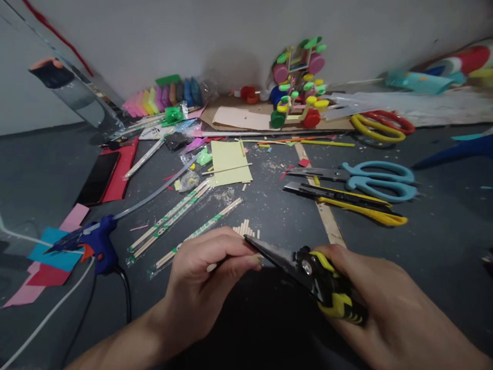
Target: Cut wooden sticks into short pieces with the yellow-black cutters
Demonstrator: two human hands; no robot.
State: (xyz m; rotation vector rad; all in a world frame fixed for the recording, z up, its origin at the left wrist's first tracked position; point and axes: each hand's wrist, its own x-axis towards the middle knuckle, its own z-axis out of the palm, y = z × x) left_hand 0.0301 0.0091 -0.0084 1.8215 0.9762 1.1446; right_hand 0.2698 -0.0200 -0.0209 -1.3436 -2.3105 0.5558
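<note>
My left hand point(213, 277) is closed in a pinch on a thin wooden stick point(211, 267), whose pale end shows between the fingers. My right hand point(379, 303) grips black-and-yellow snips point(333, 288). Their dark blades point(279, 257) point left, with the tip right by my left fingertips. Just beyond the fingers lie several short cut stick pieces point(244, 227). Wrapped pairs of sticks point(169, 221) rest on the dark table to the left of them. A yellow paper square point(230, 172) lies farther back, with one stick across it.
A blue glue gun point(102, 246) with cables lies at left, near a phone point(99, 177) and a water bottle point(79, 95). Blue scissors point(379, 180) and a yellow cutter point(362, 205) lie at right. Small wheeled models point(298, 97) stand by the wall.
</note>
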